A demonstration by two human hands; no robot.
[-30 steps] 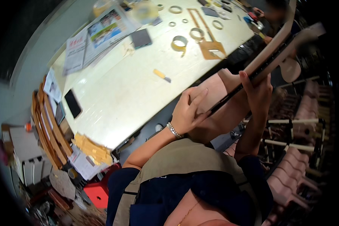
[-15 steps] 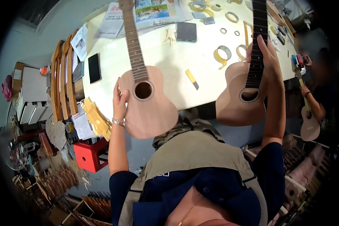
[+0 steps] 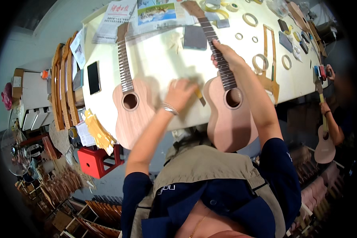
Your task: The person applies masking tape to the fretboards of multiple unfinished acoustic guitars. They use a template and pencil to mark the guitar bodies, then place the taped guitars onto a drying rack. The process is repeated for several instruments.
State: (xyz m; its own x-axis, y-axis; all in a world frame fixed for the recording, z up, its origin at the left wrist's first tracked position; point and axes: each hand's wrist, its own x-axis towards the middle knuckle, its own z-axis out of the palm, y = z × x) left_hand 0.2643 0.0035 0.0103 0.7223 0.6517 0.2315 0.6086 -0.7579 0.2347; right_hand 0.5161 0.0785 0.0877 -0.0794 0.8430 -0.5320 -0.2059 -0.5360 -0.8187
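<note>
A pale unfinished ukulele (image 3: 222, 123) is tilted in front of the table's near edge, my right hand (image 3: 230, 57) closed around its neck. To the left, a second bare-wood ukulele (image 3: 127, 119) lies face up with its lower body past the table edge; no hand holds it. Between the two instruments, my left hand (image 3: 180, 93) reaches over the table beside a yellow-handled blade tool (image 3: 199, 95). Its fingers are smeared by motion and come close to the yellow handle; contact cannot be made out.
A phone (image 3: 93, 77), newspapers (image 3: 115, 20), a dark grey pad (image 3: 195, 37) and tape rolls (image 3: 260, 62) lie on the white table (image 3: 154, 59). A red stool (image 3: 93, 162) stands below left. At right, another person's hand (image 3: 324, 108) holds a ukulele (image 3: 325, 146).
My left hand has let go of the left ukulele and moved right toward the yellow-handled tool. My right hand has brought its ukulele leftward, with the neck now leaning left.
</note>
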